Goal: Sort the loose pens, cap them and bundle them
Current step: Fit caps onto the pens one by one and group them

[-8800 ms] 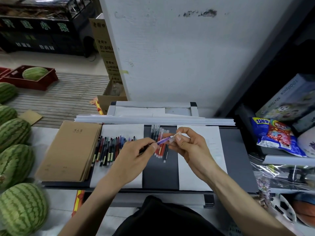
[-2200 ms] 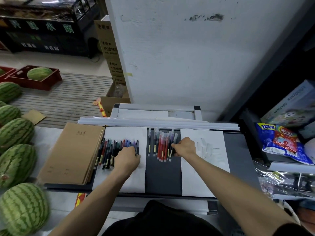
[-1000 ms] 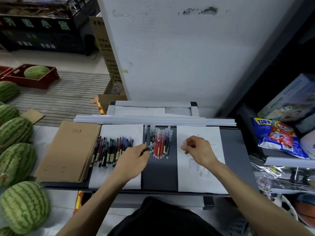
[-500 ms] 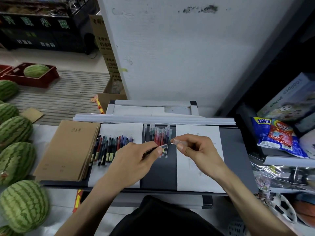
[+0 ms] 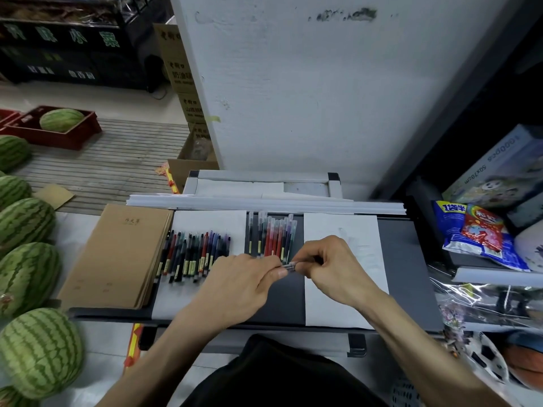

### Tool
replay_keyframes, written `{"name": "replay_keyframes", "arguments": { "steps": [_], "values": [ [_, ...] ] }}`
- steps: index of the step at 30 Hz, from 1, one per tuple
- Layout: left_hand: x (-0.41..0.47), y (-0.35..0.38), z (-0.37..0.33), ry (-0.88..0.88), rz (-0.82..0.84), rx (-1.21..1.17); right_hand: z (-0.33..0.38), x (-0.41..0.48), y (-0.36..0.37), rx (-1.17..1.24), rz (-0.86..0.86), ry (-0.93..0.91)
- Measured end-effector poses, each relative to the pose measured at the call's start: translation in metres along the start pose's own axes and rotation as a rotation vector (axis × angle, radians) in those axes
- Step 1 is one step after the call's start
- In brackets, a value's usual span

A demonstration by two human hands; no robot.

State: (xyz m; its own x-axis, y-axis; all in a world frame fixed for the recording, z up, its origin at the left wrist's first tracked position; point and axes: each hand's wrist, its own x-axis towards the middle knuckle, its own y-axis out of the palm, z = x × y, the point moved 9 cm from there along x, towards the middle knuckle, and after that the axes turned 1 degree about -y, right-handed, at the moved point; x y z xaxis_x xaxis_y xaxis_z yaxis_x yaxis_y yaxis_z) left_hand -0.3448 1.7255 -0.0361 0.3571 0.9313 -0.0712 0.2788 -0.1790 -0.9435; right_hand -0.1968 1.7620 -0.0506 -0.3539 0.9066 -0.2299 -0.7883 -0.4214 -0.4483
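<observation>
- On the dark table (image 5: pixel 407 259) in front of us, both hands meet over one pen (image 5: pixel 289 265), just below the near ends of the capped row.
- Our left hand (image 5: pixel 244 277) lies knuckles up, fingertips pinching the pen's left part. Our right hand (image 5: pixel 332 265) is curled and pinches the other end, so only a short clear stretch of pen shows between them. We cannot tell whether its cap is seated.
- Capped pens (image 5: pixel 271 235) lie side by side on the bare dark strip, with frosted caps pointing away from us. Two have dark bodies at the left, then come red ones, then purple.
- Uncapped pens (image 5: pixel 194 257) form a longer row on the left white sheet (image 5: pixel 210 224). They are black, blue, red and purple, each with a small yellow label near its lower end.
- A second white sheet (image 5: pixel 343 304) lies under our right hand.
- Brown notebooks (image 5: pixel 117 254) are stacked at the table's left end, and the small characters on the top cover are too small for us to read.
- Printing on the puzzle box (image 5: pixel 496 171) at the right reads "50x70cm", with a bright snack packet (image 5: pixel 476 233) below it.
- Striped watermelons (image 5: pixel 25 224) line the left edge.
</observation>
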Motion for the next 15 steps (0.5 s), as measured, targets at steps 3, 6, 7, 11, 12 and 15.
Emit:
{"name": "replay_keyframes", "arguments": {
  "steps": [3,6,7,11,12,15],
  "values": [
    [0.0,0.004,-0.001,-0.001,0.004,0.009,-0.004,0.002,0.004,0.097,0.015,0.054],
    [0.002,0.002,-0.003,-0.013,-0.041,-0.114,-0.012,0.005,0.003,0.34,-0.028,0.103],
    [0.004,0.003,-0.002,-0.042,-0.061,-0.181,-0.016,0.006,0.004,0.48,-0.042,0.121],
    [0.016,0.019,0.002,-0.175,-0.105,-0.466,-0.026,0.007,0.025,0.805,-0.046,0.181],
    [0.018,0.027,0.003,-0.201,-0.09,-0.489,-0.031,0.007,0.031,0.796,-0.064,0.189],
    [0.019,0.054,0.006,-0.232,-0.015,-0.574,-0.048,0.008,0.039,0.787,-0.124,0.222]
  ]
}}
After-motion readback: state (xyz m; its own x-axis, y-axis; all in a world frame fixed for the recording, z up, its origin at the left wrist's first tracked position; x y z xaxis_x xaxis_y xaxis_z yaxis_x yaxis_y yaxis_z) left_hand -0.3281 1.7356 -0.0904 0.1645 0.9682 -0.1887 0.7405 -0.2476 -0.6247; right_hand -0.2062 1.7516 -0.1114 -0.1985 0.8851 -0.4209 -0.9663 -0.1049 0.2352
